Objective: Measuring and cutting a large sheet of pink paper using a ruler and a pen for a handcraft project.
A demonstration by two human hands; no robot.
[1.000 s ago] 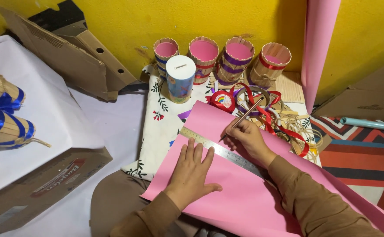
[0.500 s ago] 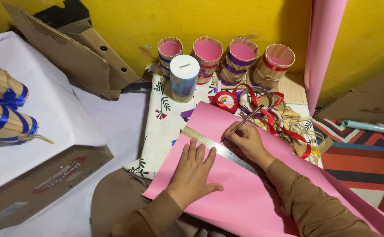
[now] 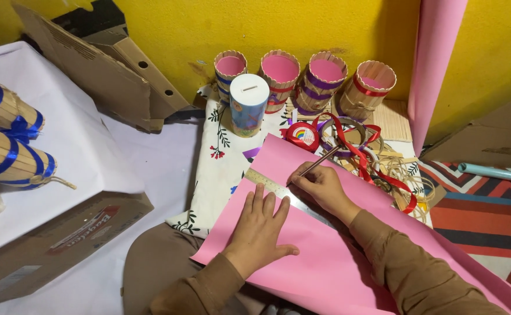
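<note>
Two hands work on the pink paper sheet (image 3: 325,256), which lies across your lap and over the flowered cloth (image 3: 220,169), its far corner reaching toward the craft clutter. Your right hand (image 3: 325,189) is closed around a thin pencil (image 3: 317,165), gripped between thumb and fingers, with its tip down on the sheet right at the edge of the metal ruler (image 3: 284,192). That ruler lies slantwise on the pink sheet, running from upper left down toward your right wrist. Your left hand (image 3: 258,230) grasps nothing: it is spread flat, palm down, fingers splayed, pressing on the paper with the fingertips just touching the ruler's near edge.

Just beyond the pencil sits a red tape roll (image 3: 303,135), and beside it a tangle of red ribbon (image 3: 384,169) spreads to the right over loose sticks. Farther back, against the yellow wall (image 3: 302,26), four stick-built cups (image 3: 325,84) lined in pink stand in a row, with a white cylindrical coin bank (image 3: 248,104) in front of the leftmost. A tall pink paper roll (image 3: 436,64) leans upright at the right. To your left, cardboard pieces (image 3: 98,73) lean on the wall, and two stick bundles with blue ribbon (image 3: 4,137) rest on a white-topped box (image 3: 69,151).
</note>
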